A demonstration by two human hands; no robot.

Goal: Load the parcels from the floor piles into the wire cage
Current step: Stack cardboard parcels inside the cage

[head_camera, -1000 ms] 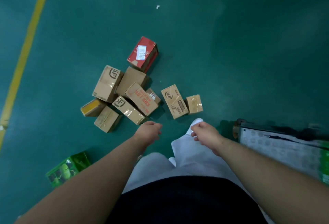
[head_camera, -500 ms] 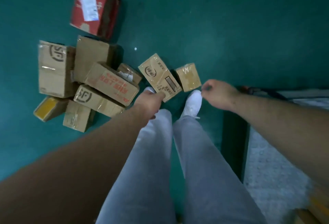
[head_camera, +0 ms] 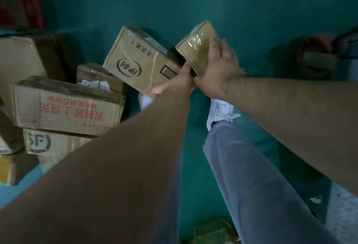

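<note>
- Two hands meet at the centre of the view. The right hand (head_camera: 217, 69) lies spread over the small taped box (head_camera: 195, 44), fingers (head_camera: 222, 48) open across its top and far side, likely to cup it for a one-handed lift.
- The left hand (head_camera: 174, 85) rests on the near corner of the long box with the round logo (head_camera: 139, 59), thumb along the edge; whether those fingers have closed round it I cannot tell.
- Both boxes sit on the green floor (head_camera: 251, 11), touching each other, at about 12 o'clock from the white shoes (head_camera: 220, 112).
- Each hand takes a separate parcel, probably to carry two per trip.
- Count of parcels in view: the two under the hands, plus about six more brown ones heaped from 9 to 10 o'clock, among them a box with red lettering (head_camera: 67, 106); edges are cropped, so the total is uncertain.
- One green packet (head_camera: 211, 232) lies at 6 o'clock.
- Wire cage: not clearly seen; a dim wheel-like shape (head_camera: 315, 59) at 3 o'clock may belong to it.
</note>
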